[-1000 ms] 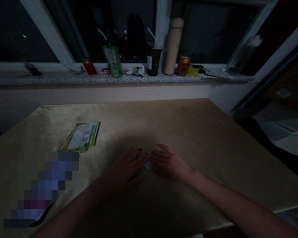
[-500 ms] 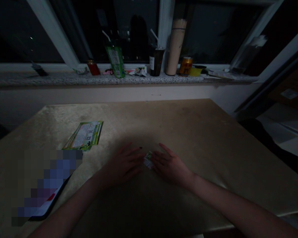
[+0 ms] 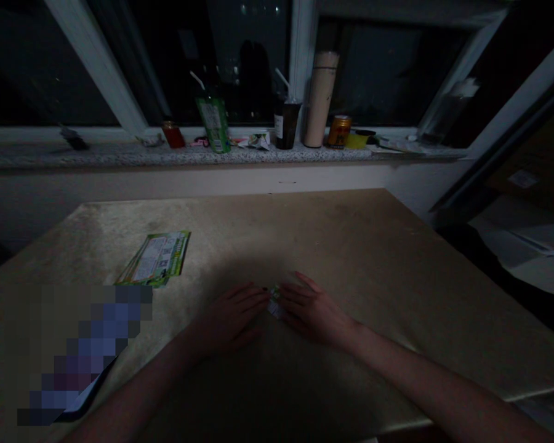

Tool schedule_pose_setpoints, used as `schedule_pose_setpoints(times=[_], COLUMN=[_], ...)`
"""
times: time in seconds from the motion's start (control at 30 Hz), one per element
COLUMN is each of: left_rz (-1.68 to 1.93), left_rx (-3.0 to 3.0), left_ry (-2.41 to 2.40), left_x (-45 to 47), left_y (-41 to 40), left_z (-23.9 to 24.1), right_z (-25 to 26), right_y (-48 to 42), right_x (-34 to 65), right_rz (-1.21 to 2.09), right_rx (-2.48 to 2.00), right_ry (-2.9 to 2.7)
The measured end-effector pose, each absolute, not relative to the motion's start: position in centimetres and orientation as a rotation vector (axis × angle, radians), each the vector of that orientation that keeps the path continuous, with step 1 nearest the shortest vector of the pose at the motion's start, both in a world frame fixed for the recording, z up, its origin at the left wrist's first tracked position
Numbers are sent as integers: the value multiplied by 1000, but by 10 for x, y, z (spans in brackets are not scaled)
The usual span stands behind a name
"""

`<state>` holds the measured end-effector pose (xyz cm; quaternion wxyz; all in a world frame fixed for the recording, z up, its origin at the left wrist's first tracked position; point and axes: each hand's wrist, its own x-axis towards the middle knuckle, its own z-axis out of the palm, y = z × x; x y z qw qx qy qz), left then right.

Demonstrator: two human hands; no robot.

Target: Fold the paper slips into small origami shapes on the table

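Observation:
A small green and white printed piece (image 3: 274, 306), perhaps a packet or folded paper, lies on the tan table (image 3: 351, 246) between my hands. My left hand (image 3: 235, 311) rests palm down to its left, fingers stretched out and their tips at its edge. From the other side, my right hand (image 3: 309, 307) lies flat with spread fingers, and its fingertips cover the piece's right edge. Neither hand is closed around anything. Dim light and shadow hide the undersides of both hands.
Green printed cards (image 3: 159, 258) lie fanned at the left, above a blurred-out phone-like device (image 3: 85, 394). On the stone windowsill (image 3: 143, 159) stand a green cup (image 3: 215, 126), a dark cup (image 3: 286, 126), a tall pinkish tumbler (image 3: 320, 101) and an orange can (image 3: 339, 132).
My left hand's fingers have drawn closer together and lie nearer the small piece. My right hand has shifted slightly, its fingers a little more spread. The whole view has tilted slightly.

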<state>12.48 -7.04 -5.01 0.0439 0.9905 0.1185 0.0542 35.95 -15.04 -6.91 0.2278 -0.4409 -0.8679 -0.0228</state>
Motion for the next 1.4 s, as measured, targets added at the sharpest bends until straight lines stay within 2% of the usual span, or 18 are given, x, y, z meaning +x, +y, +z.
schedule_pose_setpoints(times=[0.2, 0.53, 1.4], left_rz=[79, 200, 146], left_rx=[3055, 3029, 2920], left_ry=[307, 440, 421], left_x=[128, 131, 119], left_y=[-71, -72, -58], left_z=[-49, -50, -47], right_z=[-65, -62, -51], right_y=[-150, -151, -140], right_x=[362, 358, 409], right_rz=[-39, -167, 207], right_rx=[-1166, -1322, -1180], right_ry=[-2400, -2410, -2472])
